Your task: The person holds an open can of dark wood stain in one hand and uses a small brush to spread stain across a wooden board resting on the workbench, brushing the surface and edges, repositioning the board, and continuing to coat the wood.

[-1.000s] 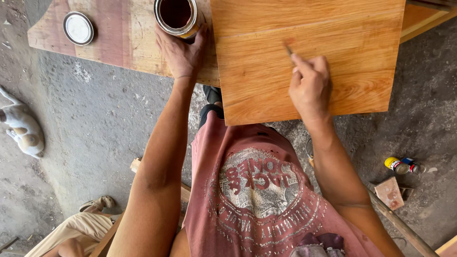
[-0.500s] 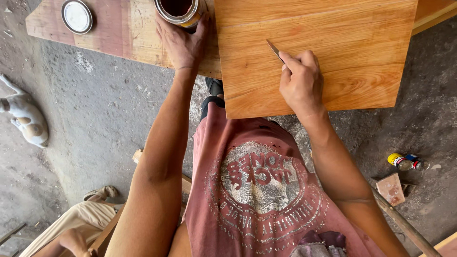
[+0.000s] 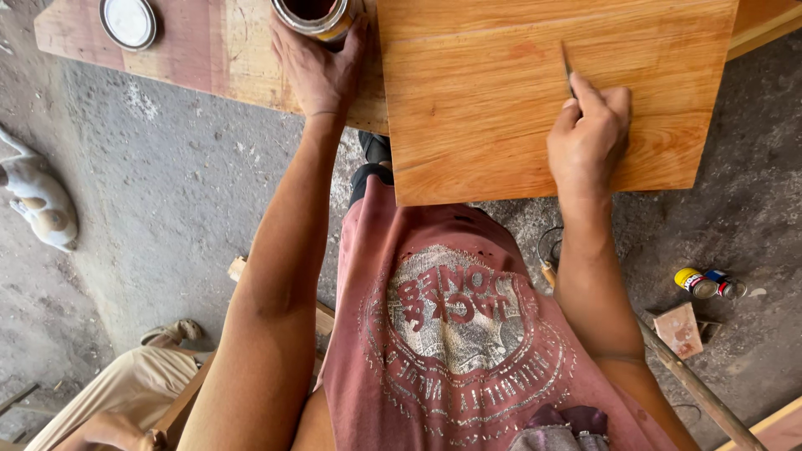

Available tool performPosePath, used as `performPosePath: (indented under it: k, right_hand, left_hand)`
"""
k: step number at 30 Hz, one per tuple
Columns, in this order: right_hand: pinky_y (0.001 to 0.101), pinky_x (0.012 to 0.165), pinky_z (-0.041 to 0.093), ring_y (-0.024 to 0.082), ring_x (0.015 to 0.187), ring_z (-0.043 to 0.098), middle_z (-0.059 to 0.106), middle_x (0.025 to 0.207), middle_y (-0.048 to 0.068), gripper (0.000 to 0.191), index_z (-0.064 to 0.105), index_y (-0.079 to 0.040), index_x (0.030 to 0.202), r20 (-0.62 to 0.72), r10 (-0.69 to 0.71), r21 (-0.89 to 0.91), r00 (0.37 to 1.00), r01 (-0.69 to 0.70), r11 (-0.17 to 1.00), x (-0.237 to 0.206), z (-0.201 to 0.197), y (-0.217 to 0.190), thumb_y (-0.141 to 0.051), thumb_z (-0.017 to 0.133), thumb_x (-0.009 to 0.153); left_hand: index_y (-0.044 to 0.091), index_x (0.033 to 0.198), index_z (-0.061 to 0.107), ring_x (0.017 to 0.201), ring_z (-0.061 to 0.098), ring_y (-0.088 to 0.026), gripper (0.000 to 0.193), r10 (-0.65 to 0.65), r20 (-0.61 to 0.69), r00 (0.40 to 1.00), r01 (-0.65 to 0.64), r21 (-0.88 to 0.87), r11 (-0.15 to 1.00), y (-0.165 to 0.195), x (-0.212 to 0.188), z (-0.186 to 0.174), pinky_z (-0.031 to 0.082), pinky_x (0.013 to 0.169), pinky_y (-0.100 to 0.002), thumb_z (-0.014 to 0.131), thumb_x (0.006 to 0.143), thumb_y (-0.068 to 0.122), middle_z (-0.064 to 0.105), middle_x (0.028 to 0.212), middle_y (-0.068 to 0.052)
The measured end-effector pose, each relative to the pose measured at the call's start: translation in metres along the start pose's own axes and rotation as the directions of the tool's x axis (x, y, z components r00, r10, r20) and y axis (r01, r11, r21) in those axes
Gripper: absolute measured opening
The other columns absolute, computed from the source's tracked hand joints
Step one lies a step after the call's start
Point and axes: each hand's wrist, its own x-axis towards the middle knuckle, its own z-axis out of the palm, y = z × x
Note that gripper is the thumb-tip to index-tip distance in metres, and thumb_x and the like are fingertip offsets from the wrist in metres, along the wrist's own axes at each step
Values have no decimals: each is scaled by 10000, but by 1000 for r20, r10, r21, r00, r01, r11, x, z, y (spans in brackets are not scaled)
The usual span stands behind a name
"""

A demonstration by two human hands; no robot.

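right hand [image 3: 587, 134] pinches brush [image 3: 567, 68] on board [image 3: 501, 100] | left hand [image 3: 317, 71] cups open can [image 3: 316, 15] on bench [image 3: 209, 58] | board evenly orange, glossy; unfinished patches cannot be told

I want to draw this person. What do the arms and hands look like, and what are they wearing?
Both arms are bare right up to the shoulders: no sleeves, gloves or watch. The left hand and right hand are bare too. A faded red sleeveless shirt with a worn round print covers the chest.
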Motion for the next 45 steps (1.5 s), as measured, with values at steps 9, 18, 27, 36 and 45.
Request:
performPosePath:
  k: [9,18,27,36,45]
  right_hand:
    - [400,815,529,300,947,612,573,1071,169,347,735,-7,1322,-44,-62,-32,997,61,998,8,-7,-8,58,647,992]
    - [435,825,509,328,965,589,563,1023,145,286,749,-18,1284,21,-357,-6,934,357,934,20,37,-57,1,706,1003]
    - [406,821,503,275,976,565,553,1048,142,284,748,-3,1282,97,-276,40,956,274,961,23,44,-58,-1,700,1003]
    - [388,793,503,287,975,566,555,1018,131,274,757,4,1270,84,-384,-52,919,389,920,30,52,-65,-9,728,998]
    - [396,820,519,285,995,586,562,1028,129,303,759,-15,1267,82,-363,-10,928,365,931,32,44,-67,12,731,967]
  left_hand:
    - [-26,1408,358,1283,461,-438,1011,-23,-19,1000,23,34,999,4,3,-3,344,1129,-504,895,792,569,516,1334,-247]
    - [-9,1321,416,1225,483,-419,908,9,-69,998,-8,11,1000,7,6,-3,372,1089,-502,890,766,533,547,1231,-201]
    - [5,1324,426,1252,481,-399,876,29,-69,997,-31,-31,999,9,2,-4,365,1114,-486,887,788,522,547,1251,-175]
    - [15,1300,435,1224,505,-379,841,-2,-31,1000,2,13,1000,10,4,-5,374,1107,-485,870,800,532,555,1202,-157]
    - [5,1303,425,1208,494,-390,862,36,-78,996,-36,1,999,12,4,-4,367,1095,-495,877,782,522,546,1199,-164]
